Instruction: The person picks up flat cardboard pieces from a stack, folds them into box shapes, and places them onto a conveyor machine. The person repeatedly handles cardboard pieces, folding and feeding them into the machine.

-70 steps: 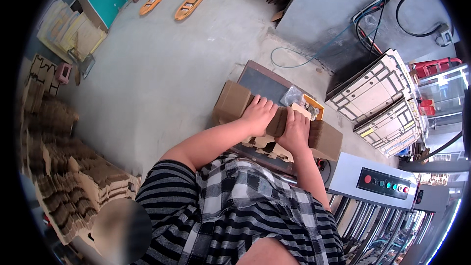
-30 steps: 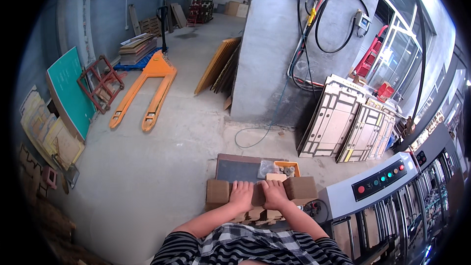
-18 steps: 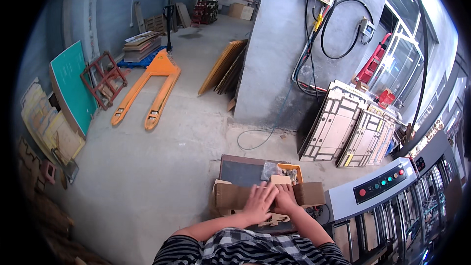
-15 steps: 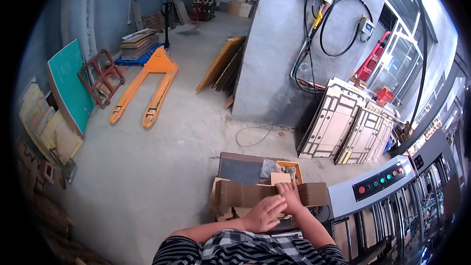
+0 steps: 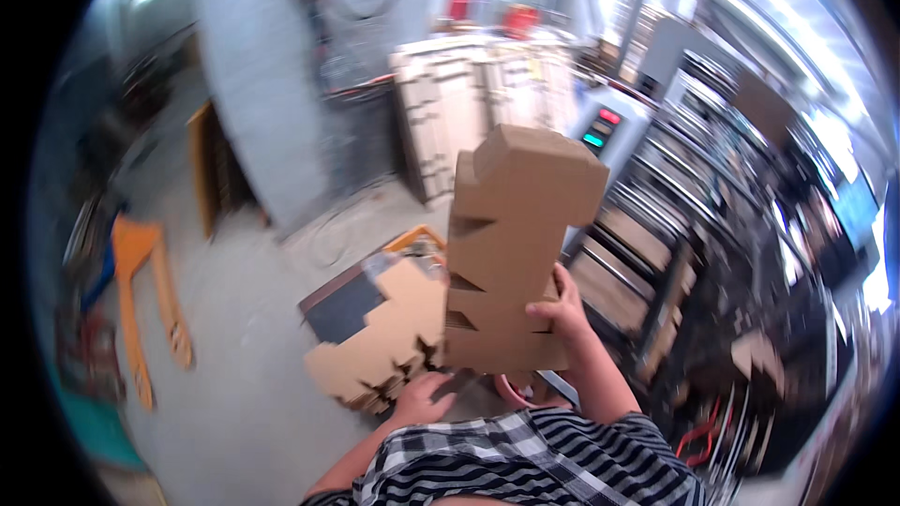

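Note:
A tall brown cardboard box blank (image 5: 511, 262), partly folded with notches along its left edge, stands upright before me. My right hand (image 5: 561, 309) grips its right edge low down, thumb on the near face and the other fingers mostly hidden behind. My left hand (image 5: 422, 400) is low at the left, apart from that blank, with fingers loosely stretched and nothing seen in them. It is nearest the notched edges of a pile of flat cardboard blanks (image 5: 375, 347). Motion blur softens the whole view.
A dark board (image 5: 345, 307) and an orange bin (image 5: 417, 242) lie by the pile. At the right stands a machine with metal rollers (image 5: 647, 225) and a lit button panel (image 5: 600, 126). Patterned wooden boards (image 5: 436, 117) lean behind; an orange pallet jack (image 5: 136, 248) is far left.
My view has swung right toward the machine. The cardboard is now raised upright in my right hand. My left hand has parted from my right and dropped to the lower left.

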A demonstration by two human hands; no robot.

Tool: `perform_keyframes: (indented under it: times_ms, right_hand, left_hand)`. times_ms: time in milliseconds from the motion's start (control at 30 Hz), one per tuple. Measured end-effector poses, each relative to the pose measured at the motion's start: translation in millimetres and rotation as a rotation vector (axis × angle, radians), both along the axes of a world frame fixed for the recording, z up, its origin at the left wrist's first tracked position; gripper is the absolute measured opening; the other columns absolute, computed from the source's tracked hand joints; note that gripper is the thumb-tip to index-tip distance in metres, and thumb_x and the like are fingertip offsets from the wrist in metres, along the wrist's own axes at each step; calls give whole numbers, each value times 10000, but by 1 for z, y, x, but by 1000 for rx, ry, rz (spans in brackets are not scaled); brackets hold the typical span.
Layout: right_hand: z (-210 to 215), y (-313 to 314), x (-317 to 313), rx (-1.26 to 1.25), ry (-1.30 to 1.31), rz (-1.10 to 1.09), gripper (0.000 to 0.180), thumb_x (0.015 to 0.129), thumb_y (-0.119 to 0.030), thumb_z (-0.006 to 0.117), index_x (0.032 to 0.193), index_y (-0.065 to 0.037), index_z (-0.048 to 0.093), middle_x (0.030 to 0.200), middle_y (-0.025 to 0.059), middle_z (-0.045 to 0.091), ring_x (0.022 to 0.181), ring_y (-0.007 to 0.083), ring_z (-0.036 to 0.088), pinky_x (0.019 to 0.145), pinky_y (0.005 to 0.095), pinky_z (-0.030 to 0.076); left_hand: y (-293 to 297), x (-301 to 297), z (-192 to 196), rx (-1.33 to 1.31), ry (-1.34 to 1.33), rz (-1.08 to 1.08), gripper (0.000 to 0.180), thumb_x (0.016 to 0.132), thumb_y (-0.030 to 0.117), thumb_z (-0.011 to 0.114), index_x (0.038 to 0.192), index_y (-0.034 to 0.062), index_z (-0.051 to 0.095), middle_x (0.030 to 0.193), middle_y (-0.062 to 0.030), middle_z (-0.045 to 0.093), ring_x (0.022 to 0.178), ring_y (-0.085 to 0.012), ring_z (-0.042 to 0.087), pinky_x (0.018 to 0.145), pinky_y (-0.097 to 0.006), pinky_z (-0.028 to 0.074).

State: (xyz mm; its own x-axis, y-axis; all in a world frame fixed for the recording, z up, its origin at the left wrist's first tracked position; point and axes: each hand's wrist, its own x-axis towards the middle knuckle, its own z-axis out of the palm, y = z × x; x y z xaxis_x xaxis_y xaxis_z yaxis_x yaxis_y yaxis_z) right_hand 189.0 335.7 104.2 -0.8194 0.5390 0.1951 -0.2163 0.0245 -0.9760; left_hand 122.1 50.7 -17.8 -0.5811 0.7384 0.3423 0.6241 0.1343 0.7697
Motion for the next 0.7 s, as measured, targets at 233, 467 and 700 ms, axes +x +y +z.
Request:
perform_keyframes:
  times_ms: [233,467,700]
  right_hand:
    - [-27,25,154,-696,399,-250,665,616,-136,722,1207,12,456,1108,121,569,1041,245,551,924,373,451]
    - [-23,45,314,-792,657,-394,617,680,-197,681,1226,-5,467,1167,126,558,1071,265,547,952,407,438]
    - [-22,49,415,-709,754,-621,666,663,-250,707,1232,-8,460,1160,121,560,1075,268,544,930,410,450]
  left_hand:
    - [56,39,-10,-178,-889,-455,666,701,97,720,1285,10,413,1221,-117,527,1146,-222,489,983,-353,343]
    - [156,149,24,15,-1256,-893,834,553,137,840,1257,44,402,1235,-75,467,1191,-242,418,1014,-385,294]
    - [211,242,49,-7,-1227,-878,773,579,191,831,1217,26,427,1143,-77,523,1089,-221,494,925,-363,387]
